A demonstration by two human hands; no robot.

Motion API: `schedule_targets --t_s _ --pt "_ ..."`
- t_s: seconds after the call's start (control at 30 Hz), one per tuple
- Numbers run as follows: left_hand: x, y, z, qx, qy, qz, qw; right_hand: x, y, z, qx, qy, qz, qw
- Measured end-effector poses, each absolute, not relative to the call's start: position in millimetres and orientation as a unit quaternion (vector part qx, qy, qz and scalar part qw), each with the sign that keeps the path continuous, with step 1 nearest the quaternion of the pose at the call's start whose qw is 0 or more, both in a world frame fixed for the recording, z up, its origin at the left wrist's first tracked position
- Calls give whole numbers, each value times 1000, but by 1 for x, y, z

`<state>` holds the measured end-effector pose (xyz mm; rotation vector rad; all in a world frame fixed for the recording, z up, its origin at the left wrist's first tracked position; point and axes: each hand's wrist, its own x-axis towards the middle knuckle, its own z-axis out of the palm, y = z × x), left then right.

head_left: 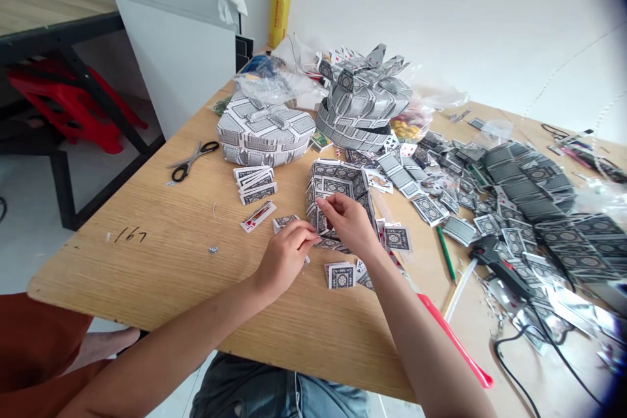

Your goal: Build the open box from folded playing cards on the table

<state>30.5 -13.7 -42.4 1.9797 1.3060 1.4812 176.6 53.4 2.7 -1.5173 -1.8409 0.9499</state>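
A small open box woven from folded playing cards [337,173] sits on the wooden table in front of me. My left hand [287,255] is closed in a pinch at the box's near left corner. My right hand [349,222] reaches over the box from the near right, thumb and forefinger pinched at its left wall. The near wall is partly hidden behind my hands. Folded cards [341,275] lie just below the box, and a face-up card [258,216] lies to its left. A small stack of folded cards [255,184] is beyond that.
A lidded card-woven box [264,130] and a taller unfinished woven piece [365,101] stand at the back. Black-handled scissors [189,162] lie left. To the right are a green pen [445,253], a hot glue gun [502,268] with its cord, and many scattered cards.
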Motion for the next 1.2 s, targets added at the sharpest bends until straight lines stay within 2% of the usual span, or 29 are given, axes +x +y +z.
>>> schedule_targets --t_s 0.23,0.63,0.77,0.9,1.2 --pt "29 -15 -44 701 454 525 165 175 46 8 -575 -703 308 283" --pt "29 -14 -44 699 447 534 165 192 42 5 -532 -693 389 292" --pt "29 -15 -44 697 444 536 169 192 29 17 -549 -714 284 329" --pt "29 -16 -43 692 446 538 181 189 12 26 -508 -768 162 356" --pt "29 -15 -57 687 473 520 185 186 8 20 -478 -801 107 344"
